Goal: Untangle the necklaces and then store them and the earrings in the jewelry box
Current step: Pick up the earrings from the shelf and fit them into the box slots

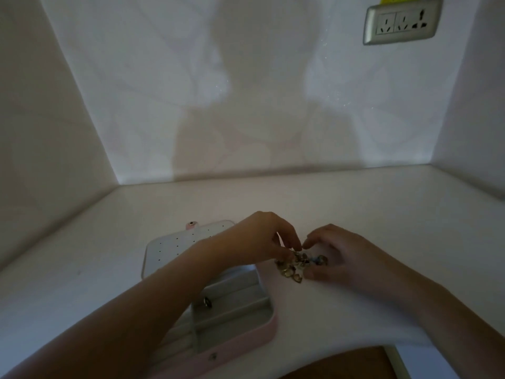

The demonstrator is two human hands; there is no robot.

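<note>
A tangled heap of gold-coloured necklaces (293,266) lies on the white table, just right of the open pink jewelry box (246,310). My left hand (259,239) reaches over the box lid and pinches the top of the tangle with curled fingers. My right hand (338,253) curls round the heap's right side, its fingertips on the chains. The box's grey-lined tray shows dividers, and its flat-lying lid (175,247) has rows of small holes. No separate earrings can be made out in the dim light.
The white table (355,209) sits in an alcove with walls at the back and both sides. A wall socket (401,21) is high on the back wall at right. A brown floor (341,365) shows beyond the table's near edge.
</note>
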